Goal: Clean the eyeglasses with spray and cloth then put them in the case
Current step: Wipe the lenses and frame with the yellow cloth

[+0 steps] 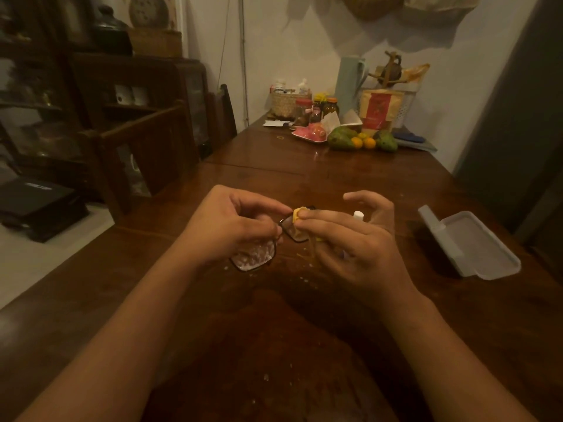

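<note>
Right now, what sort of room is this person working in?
Probably a home dining room: a long wooden table, jars and fruit at its far end, a dark wooden cabinet and chair on the left.

A dark wooden table is set endwise against a pale wall, on which baskets are hung. Dark wooden cabinets and chairs are ranged along the left, above a light floor. The room is lit dimly and warmly.

Open stretch of table ahead, fruit at its far end, case to the right
</note>
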`<state>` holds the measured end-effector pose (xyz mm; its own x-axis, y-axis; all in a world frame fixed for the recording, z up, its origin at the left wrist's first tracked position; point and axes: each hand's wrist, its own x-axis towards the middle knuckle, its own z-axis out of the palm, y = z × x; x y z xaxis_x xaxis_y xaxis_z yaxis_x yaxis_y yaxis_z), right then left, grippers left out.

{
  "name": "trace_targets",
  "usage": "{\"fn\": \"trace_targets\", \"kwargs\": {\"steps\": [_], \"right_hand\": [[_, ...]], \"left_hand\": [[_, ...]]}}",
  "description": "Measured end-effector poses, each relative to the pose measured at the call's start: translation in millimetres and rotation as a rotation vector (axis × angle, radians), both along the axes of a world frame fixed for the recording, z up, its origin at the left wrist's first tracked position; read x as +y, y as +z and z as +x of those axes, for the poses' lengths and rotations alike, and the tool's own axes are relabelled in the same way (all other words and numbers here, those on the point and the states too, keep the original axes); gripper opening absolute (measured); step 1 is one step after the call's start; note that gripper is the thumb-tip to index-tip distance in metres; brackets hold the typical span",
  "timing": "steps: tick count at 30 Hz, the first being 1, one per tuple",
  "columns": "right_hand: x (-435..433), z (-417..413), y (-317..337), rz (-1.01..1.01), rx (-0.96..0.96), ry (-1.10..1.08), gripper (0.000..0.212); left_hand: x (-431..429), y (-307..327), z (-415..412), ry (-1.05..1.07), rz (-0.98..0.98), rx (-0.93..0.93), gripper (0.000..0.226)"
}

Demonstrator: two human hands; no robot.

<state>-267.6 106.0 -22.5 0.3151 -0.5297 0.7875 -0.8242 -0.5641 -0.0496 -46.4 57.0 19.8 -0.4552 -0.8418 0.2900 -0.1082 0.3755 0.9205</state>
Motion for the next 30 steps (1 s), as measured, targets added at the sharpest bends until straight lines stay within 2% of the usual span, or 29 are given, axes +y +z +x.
{"fn": "trace_targets", "kwargs": {"steps": [6, 9, 16, 22, 26, 30], "right_hand": [[2, 7, 7, -0.038, -0.116, 0.033, 0.026], [2, 10, 8, -0.006, -0.181, -0.009, 0.035], [3, 15, 7, 0.153, -0.091, -0.131, 0.038], [6, 15, 8, 0.134, -0.131, -0.153, 0.031], [5, 14, 6, 0.037, -0.195, -0.119, 0.027], [4, 16, 1, 0.011, -0.156, -0.045, 0.029]], "left_hand": [[3, 0, -3, -0.009, 0.022, 0.003, 0.034], [5, 0, -7, -0.017, 0.019, -0.023, 0.035], [7, -3, -11, -0.022, -0.051, -0.108, 0.036], [9, -2, -12, 0.005, -0.021, -0.105, 0.031], [7, -1, -9, 0.035, -0.008, -0.071, 0.033], [4, 0, -4, 0.043, -0.017, -0.046, 0.031]]}}
